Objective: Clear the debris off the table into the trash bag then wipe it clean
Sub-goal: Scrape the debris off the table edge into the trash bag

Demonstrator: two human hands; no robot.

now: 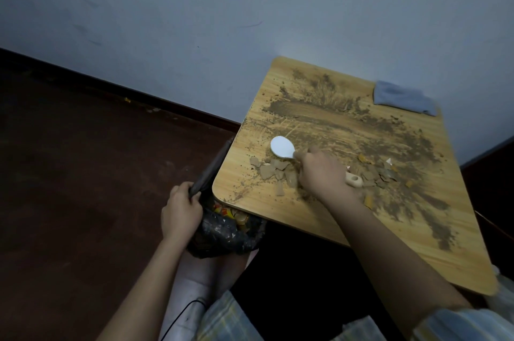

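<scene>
Head view: a person's right hand (322,173) is curled around the pale handle of a white-bowled spoon (283,147), its handle end (353,181) showing past the wrist, and the spoon lies low over a wood-grain surface (450,251) smeared with brown dirt (319,107). The bowl sits just beyond a cluster of tan shards (274,171) near the surface's left front corner. More broken pieces (381,173), some orange, lie to the right of the hand amid streaks of soil that fan across most of the top. The left hand (180,208) grips the gathered rim of a black trash bag (222,232), holding it just beside and below the surface's near left corner; orange and tan fragments (230,214) are visible inside the bag's mouth. A folded grey-blue cloth (403,100) rests at the far right corner of the surface, close to the pale wall (194,7). Dark red-brown floor (69,173) spreads to the left.
</scene>
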